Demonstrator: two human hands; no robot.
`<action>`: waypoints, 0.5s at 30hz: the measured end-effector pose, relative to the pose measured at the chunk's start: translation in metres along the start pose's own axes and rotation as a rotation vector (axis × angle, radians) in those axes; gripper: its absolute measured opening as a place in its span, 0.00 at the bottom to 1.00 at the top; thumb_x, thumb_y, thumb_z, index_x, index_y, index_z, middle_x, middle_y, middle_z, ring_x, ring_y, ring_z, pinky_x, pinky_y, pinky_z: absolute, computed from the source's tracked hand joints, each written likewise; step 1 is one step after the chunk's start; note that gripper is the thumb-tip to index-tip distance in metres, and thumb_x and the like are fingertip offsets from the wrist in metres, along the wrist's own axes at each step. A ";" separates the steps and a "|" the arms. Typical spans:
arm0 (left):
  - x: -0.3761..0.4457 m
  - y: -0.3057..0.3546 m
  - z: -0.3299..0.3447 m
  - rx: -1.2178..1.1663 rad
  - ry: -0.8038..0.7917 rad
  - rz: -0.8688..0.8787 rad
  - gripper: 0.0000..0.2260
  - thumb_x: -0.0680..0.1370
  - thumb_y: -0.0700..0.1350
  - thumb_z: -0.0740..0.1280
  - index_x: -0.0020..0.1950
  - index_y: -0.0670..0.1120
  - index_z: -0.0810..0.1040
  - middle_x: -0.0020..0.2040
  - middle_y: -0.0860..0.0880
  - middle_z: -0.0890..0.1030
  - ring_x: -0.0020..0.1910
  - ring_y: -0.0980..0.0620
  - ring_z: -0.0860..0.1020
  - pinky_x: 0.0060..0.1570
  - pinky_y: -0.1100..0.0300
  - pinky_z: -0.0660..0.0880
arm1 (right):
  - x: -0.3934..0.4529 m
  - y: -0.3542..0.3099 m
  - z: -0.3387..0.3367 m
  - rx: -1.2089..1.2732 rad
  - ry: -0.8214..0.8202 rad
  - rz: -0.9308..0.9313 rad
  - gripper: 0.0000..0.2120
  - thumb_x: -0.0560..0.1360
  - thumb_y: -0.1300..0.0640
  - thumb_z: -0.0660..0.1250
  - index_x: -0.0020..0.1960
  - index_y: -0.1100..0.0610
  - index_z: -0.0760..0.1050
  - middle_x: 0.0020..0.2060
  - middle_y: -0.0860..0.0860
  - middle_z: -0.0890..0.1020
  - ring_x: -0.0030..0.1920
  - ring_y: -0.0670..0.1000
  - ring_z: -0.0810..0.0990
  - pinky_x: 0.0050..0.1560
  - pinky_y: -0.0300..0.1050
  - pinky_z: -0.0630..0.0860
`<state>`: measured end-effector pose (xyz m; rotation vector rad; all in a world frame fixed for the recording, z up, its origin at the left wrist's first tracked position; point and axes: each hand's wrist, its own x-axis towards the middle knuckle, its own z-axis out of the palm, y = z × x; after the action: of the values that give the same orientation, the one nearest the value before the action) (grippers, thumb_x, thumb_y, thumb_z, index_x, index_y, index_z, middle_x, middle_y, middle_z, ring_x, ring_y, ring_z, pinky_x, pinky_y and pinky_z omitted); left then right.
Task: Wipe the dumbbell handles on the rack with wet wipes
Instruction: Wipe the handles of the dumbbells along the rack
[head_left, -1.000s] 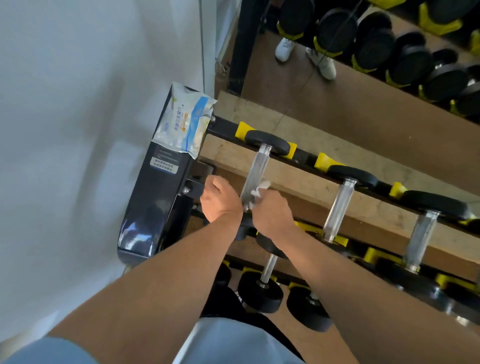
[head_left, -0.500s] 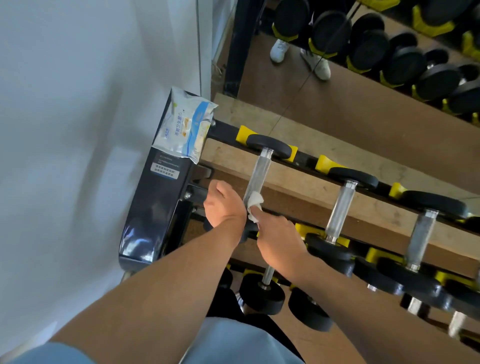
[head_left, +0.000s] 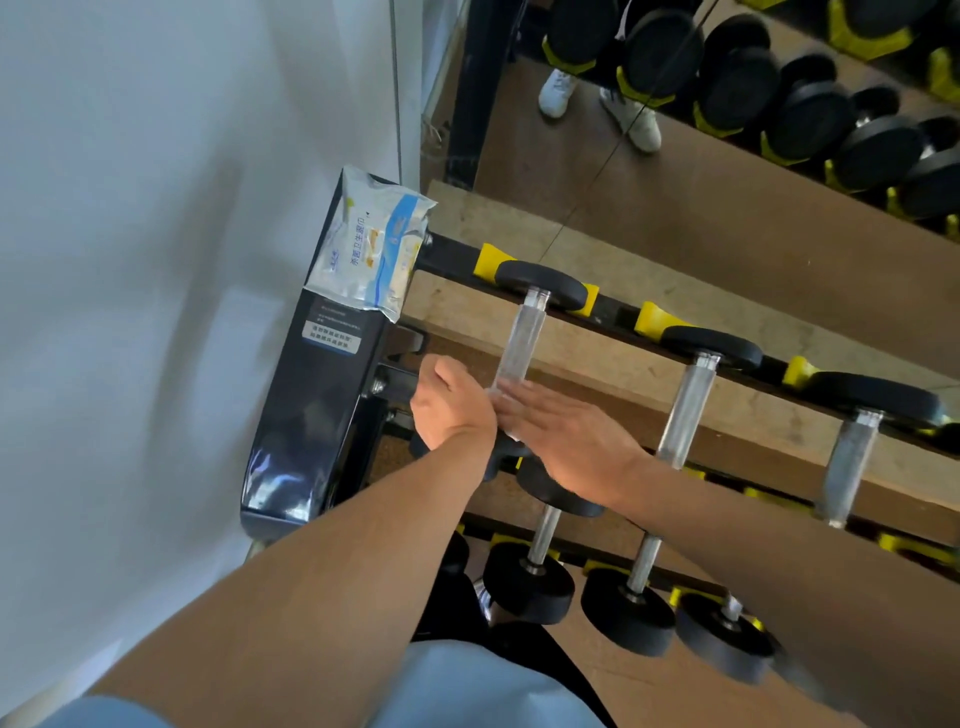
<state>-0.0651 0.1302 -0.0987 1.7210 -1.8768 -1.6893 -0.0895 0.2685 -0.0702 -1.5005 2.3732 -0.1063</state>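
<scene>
Left hand (head_left: 451, 400): curled into a loose fist at the near end of the leftmost top-row dumbbell handle (head_left: 519, 348); the grip is pressed together, but what it closes on is hidden by the hand itself.
Right hand (head_left: 563, 436): flat, fingers (head_left: 524, 402) extended and together, lying across the lower part of the same handle; the grip is spread, holding nothing that can be seen.
Wet wipe (head_left: 497, 399): only a pale sliver shows between the two hands, against the handle; blurred, so its hold cannot be told.
Dumbbell handle: clear-looking bar, slanting from its black far weight (head_left: 543, 286) toward the person, near end covered by the hands.
Rack (head_left: 613, 312): black rails with yellow cradles; two more top-row dumbbells (head_left: 691, 400) sit to the right, well apart from the hands.
Lower row (head_left: 530, 582): black dumbbells with metal handles, below the forearms.
Wipes packet (head_left: 371, 249): white and blue, lying on the black end panel (head_left: 317, 415) of the rack, beside the white wall (head_left: 156, 260).
Mirror (head_left: 727, 156): behind the rack, reflecting dumbbells and white shoes.
</scene>
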 end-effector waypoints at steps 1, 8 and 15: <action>0.000 0.000 0.000 0.001 -0.003 0.003 0.16 0.82 0.45 0.51 0.47 0.43 0.78 0.37 0.51 0.75 0.35 0.56 0.71 0.31 0.61 0.62 | -0.001 0.001 -0.001 -0.003 0.022 0.007 0.37 0.69 0.70 0.70 0.76 0.55 0.66 0.75 0.52 0.66 0.76 0.49 0.57 0.75 0.51 0.52; -0.001 0.002 0.000 -0.003 0.012 0.001 0.17 0.82 0.45 0.50 0.47 0.45 0.79 0.37 0.51 0.75 0.35 0.55 0.71 0.34 0.57 0.63 | 0.043 0.045 -0.027 -0.134 0.244 0.142 0.31 0.73 0.71 0.50 0.74 0.62 0.68 0.73 0.56 0.71 0.78 0.56 0.58 0.78 0.54 0.56; 0.001 0.000 0.002 -0.052 0.028 -0.001 0.18 0.78 0.48 0.50 0.45 0.45 0.79 0.38 0.50 0.77 0.36 0.52 0.73 0.33 0.58 0.62 | 0.000 0.000 0.013 0.131 -0.041 0.079 0.34 0.76 0.69 0.64 0.78 0.48 0.62 0.78 0.46 0.59 0.78 0.43 0.47 0.79 0.46 0.44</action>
<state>-0.0665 0.1305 -0.1000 1.7176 -1.8038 -1.6898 -0.0854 0.2697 -0.0826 -1.3346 2.3415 -0.2063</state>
